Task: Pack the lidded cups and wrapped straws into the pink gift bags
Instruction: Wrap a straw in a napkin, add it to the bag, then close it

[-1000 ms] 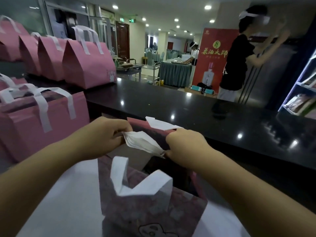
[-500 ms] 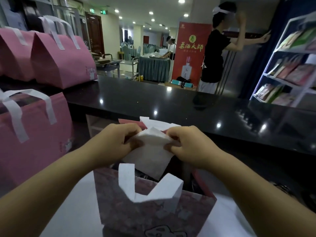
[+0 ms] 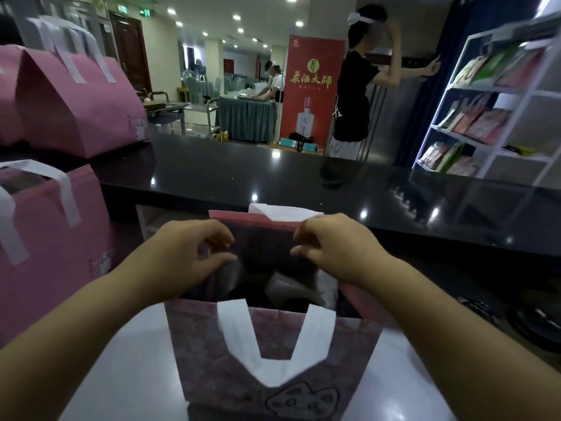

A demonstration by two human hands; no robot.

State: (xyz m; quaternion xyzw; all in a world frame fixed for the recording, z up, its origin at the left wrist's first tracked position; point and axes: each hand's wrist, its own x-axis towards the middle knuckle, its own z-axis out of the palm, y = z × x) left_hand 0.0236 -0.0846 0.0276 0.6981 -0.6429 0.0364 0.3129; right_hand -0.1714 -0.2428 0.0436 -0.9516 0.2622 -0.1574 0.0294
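- The open pink gift bag (image 3: pixel 273 354) stood on the white counter (image 3: pixel 121 375), with white paper (image 3: pixel 288 288) inside.
- The left hand (image 3: pixel 188 256) curled over its left wall; whether it gripped was unclear.
- The right hand (image 3: pixel 337 247) pinched the far rim.

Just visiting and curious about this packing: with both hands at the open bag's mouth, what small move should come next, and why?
Probably draw the two sides of the bag together to close it. A white packet lies inside, the left hand and right hand sit curled at its mouth, and the pink bags on the counter stand closed with handles up.
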